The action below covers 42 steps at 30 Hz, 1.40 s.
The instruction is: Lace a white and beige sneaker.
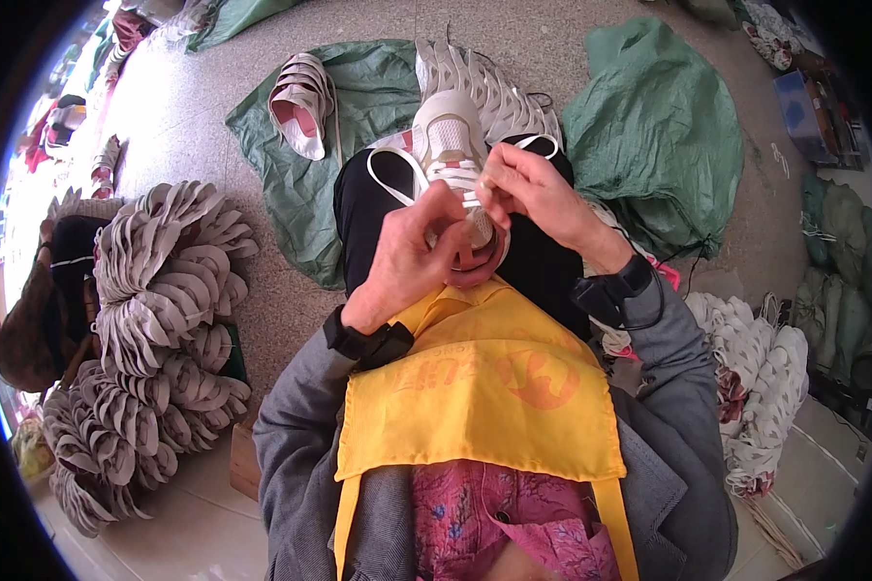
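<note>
White and pink, the shoe (452, 145) sat in the middle of the frame, on the person's lap, toe pointing to the top. The left hand (412, 257) was wrapped around the near end of the shoe, its fingers (446, 208) closed on it. The right hand (533, 189) was just above, its fingers (494, 184) pinched shut on a white lace (392, 179) at the top of the shoe. A pile of grey shoe parts (155, 320) lay at the left on the floor (194, 107).
</note>
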{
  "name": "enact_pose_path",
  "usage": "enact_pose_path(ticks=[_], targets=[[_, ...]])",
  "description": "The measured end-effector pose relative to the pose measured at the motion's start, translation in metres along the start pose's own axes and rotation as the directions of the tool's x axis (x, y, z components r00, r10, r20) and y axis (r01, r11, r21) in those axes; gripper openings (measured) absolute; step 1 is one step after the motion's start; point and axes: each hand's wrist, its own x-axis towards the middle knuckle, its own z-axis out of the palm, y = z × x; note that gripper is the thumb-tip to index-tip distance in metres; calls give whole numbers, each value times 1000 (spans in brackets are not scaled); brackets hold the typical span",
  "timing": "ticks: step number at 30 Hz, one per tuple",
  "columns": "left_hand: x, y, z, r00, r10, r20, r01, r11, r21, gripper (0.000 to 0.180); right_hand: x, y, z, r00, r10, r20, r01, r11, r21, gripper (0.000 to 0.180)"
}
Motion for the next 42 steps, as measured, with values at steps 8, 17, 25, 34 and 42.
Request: enact_pose_path(ticks=[8,17,25,34,42], targets=[[-43,12,-106,946,-204,-251,175,976,-130,10,-78,-15,-74,969,224,-107,-236,964,-121,22],[-74,11,-146,954,-254,-161,267,962,61,9,-114,-3,-111,949,201,-242,-273,907,-320,19],[-16,7,-73,990,40,-136,7,945,328,31,-90,-108,40,895,-404,188,435,702,-564,18],[-8,-5,-48,988,46,-147,8,937,348,22,-101,-138,128,220,-962,164,930,156,-332,13],[-11,-10,-41,987,1,-159,49,951,306,19,-79,-120,151,-10,-997,-70,886,24,-462,16]])
